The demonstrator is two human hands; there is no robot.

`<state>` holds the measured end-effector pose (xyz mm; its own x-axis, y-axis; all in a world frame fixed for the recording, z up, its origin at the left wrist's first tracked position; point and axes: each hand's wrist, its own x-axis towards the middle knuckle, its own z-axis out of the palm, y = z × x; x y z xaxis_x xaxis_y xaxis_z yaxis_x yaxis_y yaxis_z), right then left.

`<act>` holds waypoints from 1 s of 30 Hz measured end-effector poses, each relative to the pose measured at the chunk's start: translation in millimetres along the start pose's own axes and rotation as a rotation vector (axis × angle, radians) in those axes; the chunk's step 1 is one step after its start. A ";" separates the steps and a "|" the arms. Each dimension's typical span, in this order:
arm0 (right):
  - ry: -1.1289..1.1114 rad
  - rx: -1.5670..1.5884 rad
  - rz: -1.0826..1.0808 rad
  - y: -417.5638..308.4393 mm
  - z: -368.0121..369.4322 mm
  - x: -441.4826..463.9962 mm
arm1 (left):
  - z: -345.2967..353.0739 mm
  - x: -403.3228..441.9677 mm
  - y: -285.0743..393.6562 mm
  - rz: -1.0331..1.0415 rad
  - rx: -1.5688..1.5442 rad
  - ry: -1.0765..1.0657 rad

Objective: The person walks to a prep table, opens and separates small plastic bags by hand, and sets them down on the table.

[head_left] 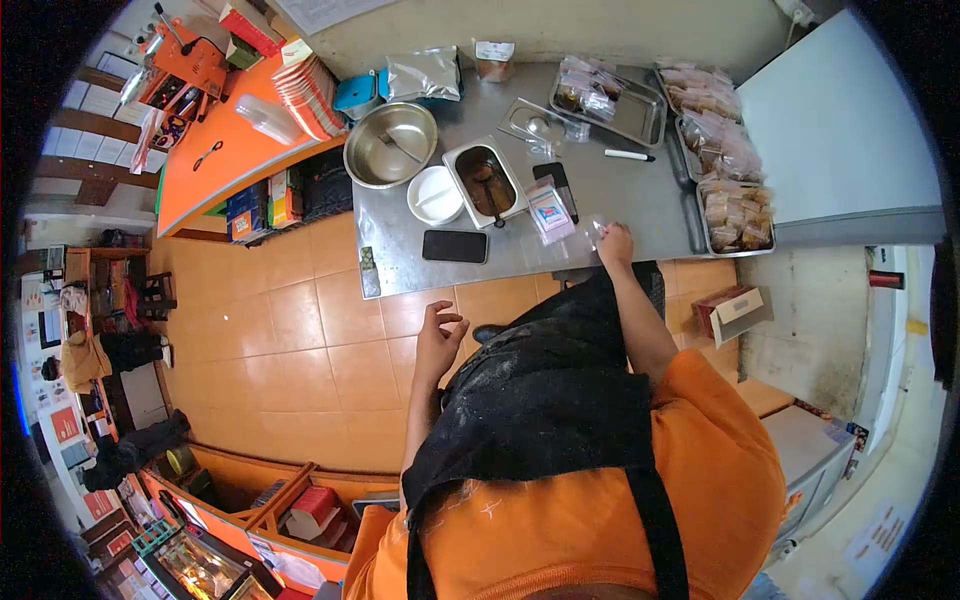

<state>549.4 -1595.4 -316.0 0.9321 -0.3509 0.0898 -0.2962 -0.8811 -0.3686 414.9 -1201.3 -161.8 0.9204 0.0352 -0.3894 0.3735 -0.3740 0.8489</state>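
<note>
My right hand (pixel 615 246) is at the front edge of the steel table, its fingers pinched on what looks like a small clear plastic bag (pixel 592 228). Just left of it lies a stack of printed plastic packets (pixel 550 214), with a dark phone (pixel 568 190) partly under it. My left hand (pixel 438 337) hangs in front of the table edge, fingers loosely curled and apart, holding nothing. Nearest to it on the table is a black phone (pixel 455 246). Behind that, a steel container (pixel 458 160) holds dark brown sauce and a spoon (pixel 494 200).
A white lidded tub (pixel 435 195) and a steel bowl (pixel 376 176) stand at the left. Trays of filled packets (pixel 738 215) line the right end. A marker (pixel 628 155) and a steel tray (pixel 640 125) lie farther back. An orange counter (pixel 240 150) adjoins the table.
</note>
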 end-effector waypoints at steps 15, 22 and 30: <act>-0.114 1.058 0.409 -64.8 -94.7 5.9 | -26.9 -7.8 9.0 0.072 -0.016 0.115; -0.802 1.307 0.007 -205.1 -168.9 -60.3 | 7.9 -5.9 101.7 0.263 -0.006 0.118; -0.764 1.025 -0.408 -237.4 -162.0 -90.4 | 18.6 -8.3 108.2 0.296 0.169 0.407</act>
<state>501.7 -1405.8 -86.8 0.8975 0.4379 -0.0532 0.0040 -0.1287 -0.9917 445.5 -1259.3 -73.4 0.9667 0.2496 0.0564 0.0982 -0.5653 0.8190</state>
